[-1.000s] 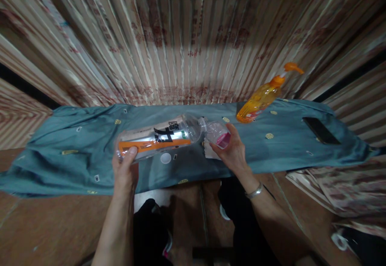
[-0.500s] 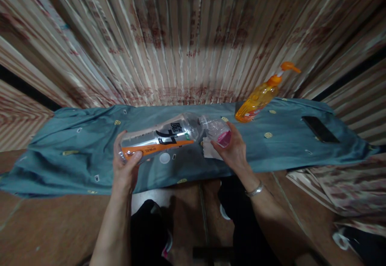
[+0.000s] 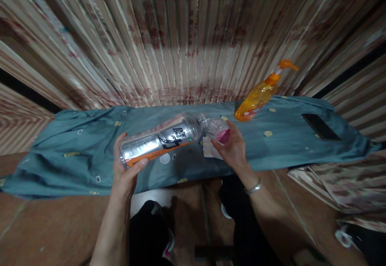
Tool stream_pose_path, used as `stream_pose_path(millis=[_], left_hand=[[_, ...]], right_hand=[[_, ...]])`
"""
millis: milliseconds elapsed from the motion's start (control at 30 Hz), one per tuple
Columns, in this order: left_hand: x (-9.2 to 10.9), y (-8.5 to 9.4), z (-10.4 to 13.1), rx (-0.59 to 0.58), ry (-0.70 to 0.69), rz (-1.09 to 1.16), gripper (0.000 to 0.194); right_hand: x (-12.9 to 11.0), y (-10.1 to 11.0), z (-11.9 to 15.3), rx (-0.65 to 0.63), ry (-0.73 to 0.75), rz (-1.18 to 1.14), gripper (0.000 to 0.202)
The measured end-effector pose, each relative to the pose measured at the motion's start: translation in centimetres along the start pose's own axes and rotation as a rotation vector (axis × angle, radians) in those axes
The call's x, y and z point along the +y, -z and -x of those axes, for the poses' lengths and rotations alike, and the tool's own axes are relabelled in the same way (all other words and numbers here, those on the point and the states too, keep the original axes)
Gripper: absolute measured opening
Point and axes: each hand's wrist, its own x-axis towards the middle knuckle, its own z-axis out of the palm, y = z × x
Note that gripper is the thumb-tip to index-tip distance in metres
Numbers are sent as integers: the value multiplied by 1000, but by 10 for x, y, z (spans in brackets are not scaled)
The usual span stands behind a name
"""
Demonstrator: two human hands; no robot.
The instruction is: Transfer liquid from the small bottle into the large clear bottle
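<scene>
My left hand (image 3: 126,169) is closed round the base of a large clear bottle (image 3: 159,139) with a silver and orange label, tilted with its neck to the right. My right hand (image 3: 233,147) grips a small clear plastic piece (image 3: 217,129) with a pink patch. The mouths of the two meet or nearly meet; whether they touch I cannot tell. Below my right fingers a pale piece of paper (image 3: 210,149) lies on the cloth. A white round disc (image 3: 165,158) lies just under the large bottle.
An orange pump bottle (image 3: 256,100) stands on the blue-green cloth (image 3: 87,149) at the back right. A black phone (image 3: 321,127) lies farther right. Pleated patterned curtains (image 3: 169,44) hang behind the cloth-covered surface.
The large bottle has turned about its length in my left hand, so its label shows more silver and its dark lettering sits lower. My right hand has hardly moved.
</scene>
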Motion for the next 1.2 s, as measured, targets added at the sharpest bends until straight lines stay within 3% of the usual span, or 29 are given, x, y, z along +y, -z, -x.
stream_pose_path(millis=[167,333,500,633,700,900,1200], left_hand=[[2,-3,1,-7,0,25,117],[5,-7,2,43,-8,78,102],[11,-10,1,69,28,128,99],[22,-19,3,96,-23,76,70],[27,-24,4,79,-24,58,65],[36,-30,4,103,-26,107,77],[43,-38,3,68,-69,145,79]], right_hand=[[-1,-1,0,16,11,0,79],[-1,-1,3,5,20,2,79],[-1,-2,4,-2,35,-1,80],[-2,-2,5,-4,40,-1,79],[-4,-2,6,1,39,3,78],[-7,-2,6,-1,37,-7,78],[-8,-2,7,-21,25,-31,80]])
